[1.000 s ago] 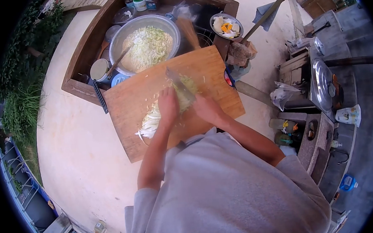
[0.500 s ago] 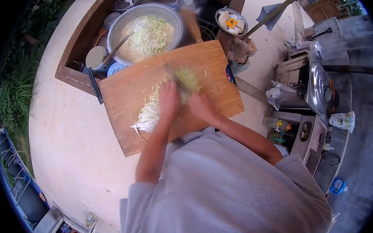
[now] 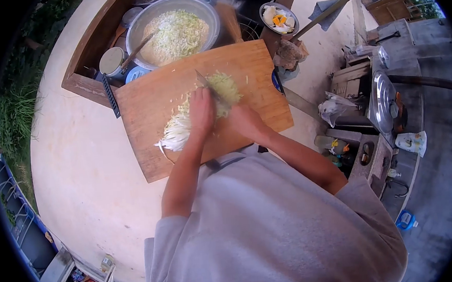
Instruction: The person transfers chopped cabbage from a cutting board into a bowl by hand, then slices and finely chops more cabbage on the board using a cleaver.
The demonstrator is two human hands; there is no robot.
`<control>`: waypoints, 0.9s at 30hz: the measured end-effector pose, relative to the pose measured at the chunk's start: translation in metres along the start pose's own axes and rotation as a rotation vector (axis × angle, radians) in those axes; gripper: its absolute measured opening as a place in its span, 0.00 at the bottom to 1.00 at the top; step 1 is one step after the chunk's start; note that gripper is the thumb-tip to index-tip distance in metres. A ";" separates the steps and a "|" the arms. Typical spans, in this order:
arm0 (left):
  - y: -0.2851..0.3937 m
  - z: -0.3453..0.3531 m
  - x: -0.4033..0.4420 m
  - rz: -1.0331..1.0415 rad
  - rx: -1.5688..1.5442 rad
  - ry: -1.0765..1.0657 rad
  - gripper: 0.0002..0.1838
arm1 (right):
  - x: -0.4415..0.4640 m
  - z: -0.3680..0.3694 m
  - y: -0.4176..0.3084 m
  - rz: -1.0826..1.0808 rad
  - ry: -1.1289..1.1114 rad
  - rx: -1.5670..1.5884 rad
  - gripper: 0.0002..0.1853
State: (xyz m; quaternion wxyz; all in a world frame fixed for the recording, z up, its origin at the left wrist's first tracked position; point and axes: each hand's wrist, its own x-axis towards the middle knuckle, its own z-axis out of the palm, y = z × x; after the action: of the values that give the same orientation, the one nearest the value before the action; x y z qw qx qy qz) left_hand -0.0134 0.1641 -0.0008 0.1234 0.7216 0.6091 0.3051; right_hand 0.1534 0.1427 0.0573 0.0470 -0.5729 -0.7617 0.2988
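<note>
My right hand (image 3: 246,121) is wrapped round the handle of a kitchen knife (image 3: 203,81), whose blade slants away to the upper left over a wooden cutting board (image 3: 144,112). Close against the blade's left side, my left hand (image 3: 202,110) presses down with bent fingers on shredded cabbage (image 3: 176,133). Long pale strips of it stick out to the lower left of that hand. Right of the blade lies a pile of finely chopped cabbage (image 3: 226,86). The knife's handle is mostly hidden by my fingers.
Beyond the board stands a large metal bowl (image 3: 131,35) of chopped cabbage with a wooden stick in it. A lidded jar (image 3: 112,60) is left of it. At the right are a small bowl (image 3: 296,25) of food pieces and a whisk broom (image 3: 228,23).
My right hand has dropped slightly lower relative to the board, and the knife has shifted a little with it. My left hand stays on the cabbage. The whole view has shifted slightly.
</note>
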 end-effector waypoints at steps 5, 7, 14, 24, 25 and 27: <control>-0.001 0.001 0.000 0.033 0.006 0.015 0.08 | 0.014 0.011 0.010 -0.020 0.142 0.095 0.11; 0.003 -0.002 0.000 0.035 0.021 0.028 0.08 | -0.002 -0.019 -0.004 0.014 0.131 0.168 0.11; 0.002 0.003 0.002 0.025 0.049 0.015 0.09 | -0.005 -0.018 0.010 -0.028 0.002 0.135 0.11; 0.004 0.002 0.000 0.010 0.062 0.005 0.09 | -0.005 -0.017 -0.014 0.017 0.160 0.150 0.10; 0.005 0.001 0.000 0.004 0.065 -0.001 0.09 | -0.010 -0.023 -0.016 0.012 0.161 0.147 0.10; 0.005 0.004 0.000 -0.003 0.061 0.032 0.09 | -0.016 -0.032 -0.013 -0.004 0.060 0.110 0.09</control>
State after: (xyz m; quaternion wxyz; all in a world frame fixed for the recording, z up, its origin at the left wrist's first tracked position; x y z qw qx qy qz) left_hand -0.0071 0.1635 -0.0018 0.0920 0.7192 0.6209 0.2980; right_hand 0.1613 0.1387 0.0939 0.1019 -0.5766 -0.7435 0.3231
